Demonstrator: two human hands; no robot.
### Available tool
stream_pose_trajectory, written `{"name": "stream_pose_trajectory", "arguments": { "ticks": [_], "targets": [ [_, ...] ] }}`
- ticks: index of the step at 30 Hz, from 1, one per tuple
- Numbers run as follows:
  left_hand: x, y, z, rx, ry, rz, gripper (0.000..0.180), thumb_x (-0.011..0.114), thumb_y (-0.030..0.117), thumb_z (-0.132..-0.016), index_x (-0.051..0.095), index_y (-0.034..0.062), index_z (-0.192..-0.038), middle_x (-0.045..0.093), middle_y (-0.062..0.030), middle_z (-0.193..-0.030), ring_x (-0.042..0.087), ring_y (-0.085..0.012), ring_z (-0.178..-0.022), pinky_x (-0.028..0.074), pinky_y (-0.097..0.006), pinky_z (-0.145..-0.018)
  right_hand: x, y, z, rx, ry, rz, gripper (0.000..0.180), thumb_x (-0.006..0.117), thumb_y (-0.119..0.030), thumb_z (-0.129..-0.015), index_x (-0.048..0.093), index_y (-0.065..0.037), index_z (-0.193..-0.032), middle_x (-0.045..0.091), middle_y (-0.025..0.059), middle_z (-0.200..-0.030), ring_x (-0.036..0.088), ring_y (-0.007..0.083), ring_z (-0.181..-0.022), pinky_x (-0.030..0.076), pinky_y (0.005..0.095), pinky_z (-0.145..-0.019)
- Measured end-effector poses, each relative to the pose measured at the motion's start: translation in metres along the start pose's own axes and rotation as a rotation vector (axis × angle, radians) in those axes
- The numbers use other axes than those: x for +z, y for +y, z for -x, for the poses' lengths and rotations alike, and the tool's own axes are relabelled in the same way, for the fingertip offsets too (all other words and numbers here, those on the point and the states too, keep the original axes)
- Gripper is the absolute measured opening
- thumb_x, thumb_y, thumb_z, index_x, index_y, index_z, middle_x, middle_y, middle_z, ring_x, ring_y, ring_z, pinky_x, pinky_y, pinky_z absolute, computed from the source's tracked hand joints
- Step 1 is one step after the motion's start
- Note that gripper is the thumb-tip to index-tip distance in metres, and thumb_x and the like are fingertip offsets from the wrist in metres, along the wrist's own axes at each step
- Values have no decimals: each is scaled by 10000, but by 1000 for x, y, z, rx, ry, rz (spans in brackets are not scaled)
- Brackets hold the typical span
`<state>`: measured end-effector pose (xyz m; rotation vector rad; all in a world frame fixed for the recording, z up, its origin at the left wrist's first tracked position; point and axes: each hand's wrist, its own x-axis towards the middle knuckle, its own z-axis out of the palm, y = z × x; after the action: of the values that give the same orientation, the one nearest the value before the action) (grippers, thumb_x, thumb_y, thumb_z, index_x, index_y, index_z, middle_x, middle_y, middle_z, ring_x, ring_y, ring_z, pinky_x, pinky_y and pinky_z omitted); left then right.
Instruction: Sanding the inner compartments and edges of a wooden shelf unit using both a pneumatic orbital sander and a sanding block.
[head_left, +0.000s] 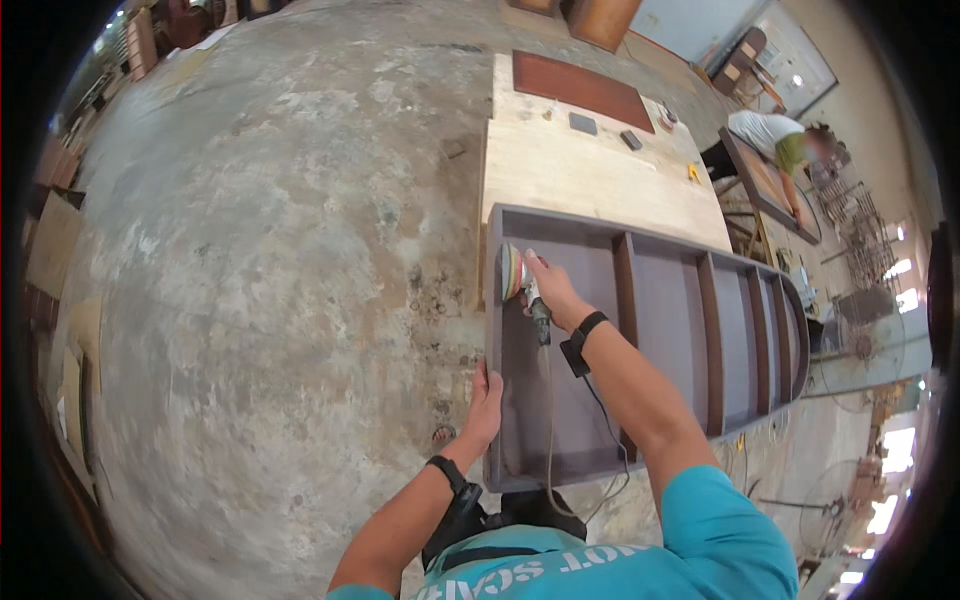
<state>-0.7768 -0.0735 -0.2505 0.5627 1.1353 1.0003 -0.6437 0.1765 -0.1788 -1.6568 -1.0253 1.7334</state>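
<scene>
A long dark purple-brown shelf unit with several dividers lies flat on a workbench. My right hand grips a small powered sander, whose round disc presses against the inside of the unit's left wall. Its cord trails back toward me along the shelf's bottom panel. My left hand rests on the outside of that left wall near the closest corner, fingers laid over the edge. Both wrists carry black bands.
A pale plywood tabletop extends beyond the shelf, carrying a reddish-brown panel and small sanding blocks. Another person bends over a framed panel at the right. Fans stand at the right. Stained concrete floor lies to the left.
</scene>
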Motion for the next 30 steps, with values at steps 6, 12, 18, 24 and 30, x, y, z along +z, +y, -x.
{"name": "stream_pose_trajectory", "arguments": {
  "ticks": [6,12,18,24,30],
  "targets": [
    [1,11,3,-75,-80,308,835,294,693,-1222,160,168,-1857,408,-97,-1797,443,-260,-1610,362,-412,-1350,1,46,78,71,-17,13,603,631,-612,-1143,663,-25,-1276,703,88,-918,707,207,-678,634,397,-579],
    [-2,26,9,-108,-212,389,903,282,793,-1174,291,131,-1788,567,-79,-1621,625,-225,-1391,530,-402,-1191,5,84,156,168,-2,11,588,611,-578,-1166,664,-16,-1330,688,89,-963,691,192,-692,621,381,-573],
    [-5,32,10,-271,-208,288,858,236,794,-1171,286,204,-1792,603,-68,-1558,652,-239,-1350,551,-435,-1170,8,122,222,252,2,26,603,606,-573,-1173,658,2,-1346,691,84,-994,676,185,-679,611,371,-592],
    [-3,11,1,-10,-135,209,888,228,791,-1174,253,169,-1806,410,-97,-1783,410,-263,-1630,357,-464,-1349,12,137,269,404,-15,3,556,600,-549,-1187,676,-19,-1339,733,81,-971,694,169,-675,595,339,-574],
    [9,25,10,-52,-132,292,830,366,706,-1209,253,140,-1804,418,-126,-1774,433,-270,-1611,382,-453,-1324,-1,129,283,367,-71,-38,553,634,-514,-1180,674,4,-1369,748,83,-1016,734,188,-787,626,360,-688]
  ]
}}
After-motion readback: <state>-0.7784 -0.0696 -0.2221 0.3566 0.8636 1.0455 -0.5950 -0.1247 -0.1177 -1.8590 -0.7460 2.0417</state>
